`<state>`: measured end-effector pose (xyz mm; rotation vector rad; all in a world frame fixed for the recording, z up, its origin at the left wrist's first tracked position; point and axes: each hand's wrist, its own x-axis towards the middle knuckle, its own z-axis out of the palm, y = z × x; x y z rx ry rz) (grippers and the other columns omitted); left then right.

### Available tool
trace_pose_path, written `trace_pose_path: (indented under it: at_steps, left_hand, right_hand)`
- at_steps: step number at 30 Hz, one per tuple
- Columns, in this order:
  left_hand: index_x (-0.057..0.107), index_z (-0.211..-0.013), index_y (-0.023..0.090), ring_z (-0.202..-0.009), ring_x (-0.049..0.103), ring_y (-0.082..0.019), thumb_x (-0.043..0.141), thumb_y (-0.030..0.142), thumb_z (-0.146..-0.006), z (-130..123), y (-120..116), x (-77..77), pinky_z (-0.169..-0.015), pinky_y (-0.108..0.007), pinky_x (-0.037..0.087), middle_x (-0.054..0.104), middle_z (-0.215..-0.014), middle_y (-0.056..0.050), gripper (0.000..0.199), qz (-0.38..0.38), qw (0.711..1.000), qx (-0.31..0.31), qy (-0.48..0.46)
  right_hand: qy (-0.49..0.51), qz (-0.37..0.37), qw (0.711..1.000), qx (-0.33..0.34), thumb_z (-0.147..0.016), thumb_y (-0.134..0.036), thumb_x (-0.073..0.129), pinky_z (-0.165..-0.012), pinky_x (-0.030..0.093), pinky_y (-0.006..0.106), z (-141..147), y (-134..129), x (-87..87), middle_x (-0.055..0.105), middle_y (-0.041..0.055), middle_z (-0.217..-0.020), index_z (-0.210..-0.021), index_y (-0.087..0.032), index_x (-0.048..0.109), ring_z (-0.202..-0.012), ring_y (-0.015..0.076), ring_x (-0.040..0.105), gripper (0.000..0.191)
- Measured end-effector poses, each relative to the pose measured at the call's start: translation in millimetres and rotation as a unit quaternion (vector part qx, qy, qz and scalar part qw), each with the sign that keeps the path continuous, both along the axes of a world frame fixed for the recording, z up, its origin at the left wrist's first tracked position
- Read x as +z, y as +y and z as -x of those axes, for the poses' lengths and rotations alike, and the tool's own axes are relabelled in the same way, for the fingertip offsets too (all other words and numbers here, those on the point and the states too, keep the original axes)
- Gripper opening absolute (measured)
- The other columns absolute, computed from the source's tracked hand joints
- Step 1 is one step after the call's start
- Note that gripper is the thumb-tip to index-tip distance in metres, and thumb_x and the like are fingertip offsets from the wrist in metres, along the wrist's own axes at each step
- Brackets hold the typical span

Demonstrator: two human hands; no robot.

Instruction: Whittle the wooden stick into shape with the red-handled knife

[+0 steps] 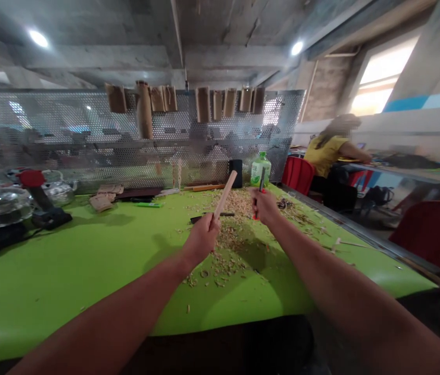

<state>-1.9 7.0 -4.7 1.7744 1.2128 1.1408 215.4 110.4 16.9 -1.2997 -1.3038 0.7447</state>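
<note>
Right now, the left hand [202,239] has its fingers closed around a pale wooden stick [224,195], which points up and away from the person, and the right hand [264,205] has its fingers closed around a red-handled knife [257,212], its dark blade upright. The two hands are near each other but apart, above the middle of a green table [48,281]. A heap of wood shavings [233,204] runs from the far edge toward the near edge, so plenty of cutting looks done; whether the stick needs more cannot be told. Near the far edge stand one plastic bottle [261,171] and one black box [236,173]. One dark-handled tool [212,216] lies just beside the shavings, and one orange stick [204,187] lies beyond it. Toward the left edge sit one power tool [38,190] and a few small wood pieces [106,199]. Nine brown paper-wrapped pieces [203,104] hang along a perforated metal screen [87,130]. Beyond the right edge, one co-worker [331,153] in a yellow shirt sits at another table.
</note>
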Motion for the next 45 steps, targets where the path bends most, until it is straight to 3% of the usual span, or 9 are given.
trace_pose_path:
  at_steps: [3, 9, 12, 16, 20, 24, 31, 37, 45]
  left_hand:
    - [0.059, -0.090, 0.020, -0.052, 0.046, -0.010, 0.052, 0.025, -0.090, 5, 9, -3.5, -0.047, -0.019, 0.034, 0.051, -0.066, 0.003, 0.008, -0.021, 0.998, 0.045, 0.051]
    - [0.068, -0.106, 0.020, -0.073, 0.056, -0.016, 0.067, 0.023, -0.080, 6, 9, -2.4, -0.063, -0.023, 0.045, 0.065, -0.084, -0.003, 0.027, -0.081, 0.994, 0.038, 0.068]
    - [0.064, -0.112, 0.019, -0.055, 0.046, -0.010, 0.064, 0.033, -0.083, 5, 5, 2.6, -0.053, -0.022, 0.044, 0.053, -0.070, 0.003, 0.032, 0.012, 0.998, -0.056, -0.040]
    - [0.056, -0.106, 0.017, -0.043, 0.035, -0.006, 0.058, 0.035, -0.085, 6, -3, 10.8, -0.041, -0.020, 0.041, 0.039, -0.064, 0.007, 0.028, 0.198, 0.941, -0.195, -0.192]
    - [0.049, -0.102, 0.019, -0.041, 0.034, -0.005, 0.055, 0.027, -0.084, 8, -8, 14.8, -0.036, -0.018, 0.037, 0.041, -0.065, 0.008, 0.020, 0.269, 0.903, -0.244, -0.230]
    - [0.045, -0.097, 0.022, -0.038, 0.025, -0.004, 0.054, 0.023, -0.085, 6, -5, 13.4, -0.034, -0.017, 0.032, 0.036, -0.063, 0.010, 0.015, 0.247, 0.916, -0.193, -0.251]
    - [0.044, -0.095, 0.024, -0.036, 0.024, -0.003, 0.055, 0.026, -0.084, 5, 4, 10.4, -0.035, -0.015, 0.029, 0.035, -0.061, 0.012, 0.016, 0.187, 0.935, -0.122, -0.275]
    - [0.038, -0.083, 0.023, -0.036, 0.025, -0.004, 0.054, 0.027, -0.083, 4, 12, 3.0, -0.033, -0.017, 0.029, 0.034, -0.058, 0.011, 0.016, 0.143, 0.958, -0.042, -0.244]
    - [0.041, -0.087, 0.023, -0.037, 0.025, -0.005, 0.050, 0.022, -0.086, -1, -3, 10.5, -0.032, -0.018, 0.023, 0.034, -0.058, 0.010, 0.009, 0.154, 0.963, -0.011, -0.222]
  right_hand:
    - [0.200, -0.001, 0.974, 0.102, -0.085, -0.067, 0.052, -0.037, 0.025, 0.021, 17, -11, 2.2, 0.043, -0.0099, -0.048, -0.101, -0.020, 0.058, -0.034, 0.0083, 0.027, 0.050]
    - [0.231, 0.003, 0.955, 0.187, -0.074, -0.056, 0.070, -0.033, 0.023, 0.020, 41, -24, 3.4, 0.040, -0.0095, -0.044, -0.075, -0.021, 0.054, -0.034, 0.0063, 0.028, 0.039]
    - [0.243, 0.019, 0.951, 0.189, -0.075, -0.049, 0.066, -0.034, 0.027, 0.020, 39, -22, 3.5, 0.042, -0.0086, -0.046, -0.074, -0.020, 0.055, -0.035, 0.0063, 0.030, 0.031]
    - [0.232, 0.033, 0.951, 0.201, -0.077, -0.050, 0.063, -0.034, 0.027, 0.020, 38, -24, 3.1, 0.041, -0.0091, -0.047, -0.081, -0.019, 0.058, -0.036, 0.0073, 0.031, 0.032]
    - [0.142, 0.019, 0.966, 0.216, -0.082, -0.061, 0.056, -0.037, 0.026, 0.021, 44, -25, -3.3, 0.042, -0.0083, -0.048, -0.085, -0.019, 0.059, -0.037, 0.0084, 0.032, 0.042]
    - [-0.089, -0.051, 0.992, 0.070, -0.088, -0.060, 0.049, -0.044, 0.029, 0.022, 48, -23, -8.6, 0.045, -0.0048, -0.050, -0.075, -0.019, 0.058, -0.045, 0.0105, 0.039, 0.044]
    - [-0.517, -0.017, 0.856, -0.011, -0.090, -0.028, 0.049, -0.064, 0.039, 0.024, 63, -47, -2.1, 0.074, 0.0075, -0.091, -0.100, -0.023, 0.073, -0.078, 0.0180, 0.065, 0.027]
    - [-0.598, -0.020, 0.801, 0.020, -0.092, -0.023, 0.045, -0.072, 0.045, 0.026, 77, -61, -1.1, 0.076, 0.0112, -0.095, -0.102, -0.023, 0.074, -0.086, 0.0215, 0.070, 0.031]
    - [-0.577, -0.016, 0.817, -0.008, -0.095, -0.027, 0.042, -0.075, 0.049, 0.030, 71, -44, 0.2, 0.076, 0.0141, -0.098, -0.106, -0.021, 0.074, -0.090, 0.0246, 0.071, 0.034]
